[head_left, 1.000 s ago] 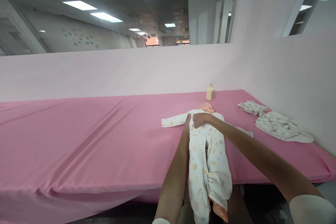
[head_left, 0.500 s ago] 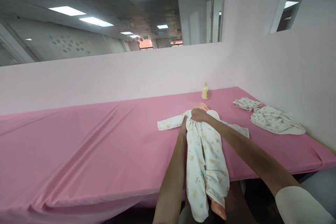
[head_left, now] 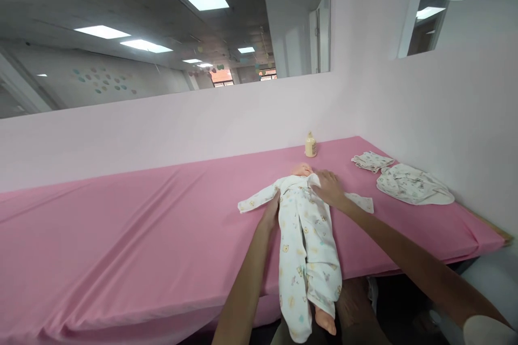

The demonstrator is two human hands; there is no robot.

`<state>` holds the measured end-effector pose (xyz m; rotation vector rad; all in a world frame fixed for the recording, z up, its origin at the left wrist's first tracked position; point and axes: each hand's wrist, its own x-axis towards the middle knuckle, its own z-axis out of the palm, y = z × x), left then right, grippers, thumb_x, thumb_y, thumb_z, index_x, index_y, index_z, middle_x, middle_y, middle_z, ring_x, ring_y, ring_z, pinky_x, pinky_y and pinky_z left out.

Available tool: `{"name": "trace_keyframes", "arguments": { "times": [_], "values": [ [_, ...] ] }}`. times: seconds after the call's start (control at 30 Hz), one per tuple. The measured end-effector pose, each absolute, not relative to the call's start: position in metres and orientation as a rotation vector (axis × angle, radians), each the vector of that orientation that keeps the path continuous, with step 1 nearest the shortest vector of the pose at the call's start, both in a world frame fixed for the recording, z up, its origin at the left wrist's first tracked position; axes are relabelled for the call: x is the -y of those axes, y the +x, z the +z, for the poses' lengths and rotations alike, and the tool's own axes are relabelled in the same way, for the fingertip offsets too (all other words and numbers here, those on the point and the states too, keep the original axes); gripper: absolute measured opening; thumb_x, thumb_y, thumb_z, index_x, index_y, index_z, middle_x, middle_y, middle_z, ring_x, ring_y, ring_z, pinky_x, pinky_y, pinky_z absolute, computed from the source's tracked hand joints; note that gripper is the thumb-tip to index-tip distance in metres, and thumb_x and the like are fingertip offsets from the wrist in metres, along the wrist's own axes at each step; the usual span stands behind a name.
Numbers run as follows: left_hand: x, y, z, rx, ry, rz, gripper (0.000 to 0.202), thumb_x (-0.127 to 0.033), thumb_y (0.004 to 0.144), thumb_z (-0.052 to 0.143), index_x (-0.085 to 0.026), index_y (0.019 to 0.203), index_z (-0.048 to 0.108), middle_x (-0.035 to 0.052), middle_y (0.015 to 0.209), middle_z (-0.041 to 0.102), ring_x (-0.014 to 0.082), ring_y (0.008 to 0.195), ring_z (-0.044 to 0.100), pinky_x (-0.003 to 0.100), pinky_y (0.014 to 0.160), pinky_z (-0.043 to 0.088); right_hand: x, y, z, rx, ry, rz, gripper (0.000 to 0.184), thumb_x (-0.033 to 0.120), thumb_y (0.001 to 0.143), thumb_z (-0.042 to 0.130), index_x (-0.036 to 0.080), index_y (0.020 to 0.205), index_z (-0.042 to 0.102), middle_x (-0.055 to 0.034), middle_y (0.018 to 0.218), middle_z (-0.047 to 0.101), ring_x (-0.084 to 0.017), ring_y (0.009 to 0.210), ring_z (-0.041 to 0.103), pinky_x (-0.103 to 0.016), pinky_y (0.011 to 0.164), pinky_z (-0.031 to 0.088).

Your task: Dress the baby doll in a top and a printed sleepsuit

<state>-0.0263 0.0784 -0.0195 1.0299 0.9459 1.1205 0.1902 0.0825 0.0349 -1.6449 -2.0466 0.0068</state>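
A baby doll (head_left: pixel 301 170) lies on its back, head away from me, in a white top (head_left: pixel 259 198) and white trousers (head_left: pixel 291 248) with small printed animals. Both sleeves are spread out sideways. Its legs hang over the table's front edge, and one bare foot shows below a trouser cuff. My right hand (head_left: pixel 328 187) rests on the doll's chest and shoulder at the right, fingers stretched out. Against the left side of its body, under the sleeve, is my left hand (head_left: pixel 272 211); its fingertips are hidden by the clothing.
A pink sheet (head_left: pixel 141 226) covers the long table. Near the wall stands a cream pump bottle (head_left: pixel 311 145). At the right lie a folded printed cloth (head_left: pixel 372 161) and a larger printed garment (head_left: pixel 413 184). A wide mirror or window (head_left: pixel 162 27) fills the wall behind.
My right hand has moved from the middle of the doll's chest to the right shoulder, and its fingers have opened. My left hand stays at the doll's side. The view has shifted slightly.
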Motion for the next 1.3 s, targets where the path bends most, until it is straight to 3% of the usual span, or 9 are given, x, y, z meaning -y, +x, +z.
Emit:
{"name": "trace_keyframes", "arguments": {
  "times": [0.1, 0.27, 0.43, 0.6, 0.73, 0.93, 1.03, 1.2, 1.3],
  "values": [
    [-0.065, -0.038, -0.014, -1.309, 1.192, 1.121, 0.045, -0.063, 0.074, 0.065, -0.018, 0.077, 0.059, 0.0062, 0.078, 0.061, 0.0209, 0.074, 0.054, 0.034, 0.071, 0.045, -0.09, 0.212, 0.027, 1.948, -1.676, 0.331, 0.037, 0.033, 0.081, 0.056, 0.014, 0.113, 0.055, -0.0125, 0.108, 0.062, -0.028, 0.101, 0.055, -0.035, 0.084, 0.039],
    [-0.059, -0.041, -0.002, -1.481, 1.394, 1.219, 0.044, -0.058, 0.072, 0.066, -0.02, 0.065, 0.045, -0.0025, 0.065, 0.044, 0.0133, 0.062, 0.038, 0.027, 0.06, 0.033, -0.081, 0.212, 0.014, 1.937, -1.518, 0.455, 0.014, 0.022, 0.084, 0.042, 0.019, 0.076, 0.054, 0.0005, 0.069, 0.059, -0.015, 0.066, 0.054, -0.024, 0.059, 0.034],
    [-0.059, -0.039, 0.006, -1.486, 1.525, 1.286, 0.034, -0.05, 0.078, 0.06, -0.021, 0.068, 0.045, -0.0029, 0.065, 0.046, 0.0138, 0.063, 0.041, 0.026, 0.062, 0.033, -0.079, 0.214, 0.009, 1.883, -1.434, 0.364, 0.013, 0.021, 0.083, 0.041, 0.019, 0.077, 0.053, -0.0014, 0.079, 0.061, -0.016, 0.077, 0.055, -0.025, 0.067, 0.038],
    [-0.038, -0.037, 0.0, -1.501, 1.687, 1.411, 0.023, -0.041, 0.084, 0.054, -0.022, 0.073, 0.046, -0.0008, 0.075, 0.053, 0.0169, 0.073, 0.049, 0.028, 0.071, 0.039, -0.084, 0.216, 0.001, 1.94, -1.455, 0.323, 0.028, 0.034, 0.083, 0.054, 0.018, 0.107, 0.056, -0.0077, 0.111, 0.062, -0.019, 0.096, 0.058, -0.027, 0.078, 0.042],
    [-0.011, -0.04, -0.012, -1.488, 1.954, 1.319, 0.016, -0.035, 0.089, 0.046, -0.022, 0.081, 0.052, 0.0043, 0.093, 0.059, 0.0225, 0.094, 0.053, 0.033, 0.083, 0.041, -0.083, 0.205, -0.003, 2.016, -1.479, 0.214, 0.02, 0.023, 0.092, 0.04, 0.017, 0.097, 0.059, -0.0071, 0.1, 0.065, -0.019, 0.093, 0.059, -0.028, 0.08, 0.04],
    [0.007, -0.052, -0.027, -1.879, 1.887, 1.1, 0.02, -0.034, 0.087, 0.044, -0.023, 0.071, 0.038, 0.0037, 0.078, 0.056, 0.0237, 0.074, 0.052, 0.035, 0.067, 0.039, -0.063, 0.206, -0.004, 1.917, -1.521, 0.092, 0.027, 0.016, 0.093, 0.033, 0.015, 0.097, 0.059, -0.0111, 0.098, 0.066, -0.023, 0.092, 0.058, -0.032, 0.081, 0.038],
    [0.008, -0.052, -0.033, -1.853, 1.909, 1.027, 0.008, -0.028, 0.085, 0.042, -0.023, 0.082, 0.047, 0.0079, 0.093, 0.063, 0.0276, 0.086, 0.056, 0.039, 0.073, 0.041, -0.038, 0.215, -0.019, 1.885, -1.419, -0.014, 0.024, 0.017, 0.092, 0.035, 0.016, 0.095, 0.059, -0.0097, 0.092, 0.065, -0.024, 0.089, 0.058, -0.033, 0.081, 0.039],
    [0.002, -0.044, -0.031, -1.723, 1.849, 1.014, 0.023, -0.034, 0.089, 0.043, -0.021, 0.105, 0.052, 0.0139, 0.116, 0.063, 0.029, 0.1, 0.058, 0.04, 0.083, 0.045, -0.02, 0.225, -0.052, 1.856, -1.376, 0.047, 0.02, 0.021, 0.089, 0.043, 0.018, 0.102, 0.058, -0.0085, 0.097, 0.064, -0.024, 0.092, 0.057, -0.034, 0.08, 0.042],
    [-0.005, -0.043, -0.027, -1.715, 1.856, 0.974, 0.031, -0.032, 0.088, 0.043, -0.019, 0.116, 0.05, 0.0163, 0.121, 0.063, 0.0303, 0.103, 0.059, 0.04, 0.083, 0.045, -0.033, 0.227, -0.06, 1.869, -1.501, 0.178, 0.013, 0.022, 0.087, 0.047, 0.018, 0.09, 0.059, -0.0084, 0.095, 0.064, -0.025, 0.091, 0.058, -0.033, 0.077, 0.041]
  ]
}}
